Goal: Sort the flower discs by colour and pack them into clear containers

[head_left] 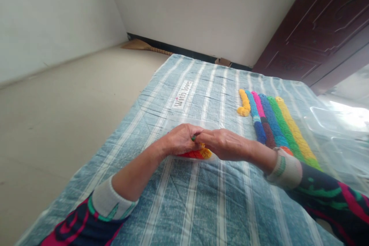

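At far left, pale floor, then a patterned left sleeve leading to the left hand, bent over a clear plastic box on the striped cloth, fingers curled in and, as far as visible, closed on a small green piece. Inside the box, below the knuckles, a red-orange roll with a yellow-orange tuft at its right, both partly covered. Main risk, by judgement: a slip of the green piece from so small a pinch, with fingers of both hands crowding one spot. Next, the right hand, fingers bent and tips meeting the left ones; no telling how far open, or whether gripping anything, with thumb and tips hidden. Possible trouble from too hard a push or pull: a skid or tilt of the light-looking box on creased cloth, with some spill of contents. Farther right, a row of coloured rolls side by side, lower ends close to the right sleeve; likely to get dragged askew by a careless sweep of the cuff. At far right, clear containers, well apart from both hands.
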### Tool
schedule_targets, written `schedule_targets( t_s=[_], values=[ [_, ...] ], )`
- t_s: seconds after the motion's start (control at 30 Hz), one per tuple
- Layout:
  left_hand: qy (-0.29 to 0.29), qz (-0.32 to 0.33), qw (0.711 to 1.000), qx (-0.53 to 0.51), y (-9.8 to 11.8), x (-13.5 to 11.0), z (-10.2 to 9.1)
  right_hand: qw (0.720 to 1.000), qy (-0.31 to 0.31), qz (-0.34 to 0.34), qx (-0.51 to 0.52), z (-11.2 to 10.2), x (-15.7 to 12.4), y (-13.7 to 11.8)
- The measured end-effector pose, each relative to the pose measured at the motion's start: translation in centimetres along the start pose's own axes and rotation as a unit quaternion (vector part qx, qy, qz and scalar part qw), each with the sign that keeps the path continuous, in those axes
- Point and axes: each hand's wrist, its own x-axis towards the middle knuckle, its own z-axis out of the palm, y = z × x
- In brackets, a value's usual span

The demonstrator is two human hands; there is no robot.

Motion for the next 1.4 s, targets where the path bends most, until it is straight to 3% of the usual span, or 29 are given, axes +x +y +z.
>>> schedule_targets(
  t_s=[0.23,0.6,0.8,0.93,1.4],
  values=[
    [-0.032,-0.012,0.999,0.016,0.2,0.5,-0.2,0.998,0.003,0.004,0.068,-0.3,-0.2,0.0],
    [-0.074,-0.051,0.996,0.021,0.7,1.1,-0.5,0.996,0.006,-0.003,0.089,0.0,-0.5,0.0],
    [-0.045,-0.016,0.998,0.05,0.6,1.0,0.1,0.993,-0.03,0.009,0.115,-0.6,-0.4,0.2],
    [-0.027,0.011,0.996,0.082,0.3,0.8,0.3,0.996,-0.04,0.035,0.072,-0.9,-0.1,-0.2],
    [-0.012,-0.002,0.99,0.137,0.5,0.6,0.6,0.998,0.024,0.011,0.048,-0.1,-0.2,0.2]
  ],
)
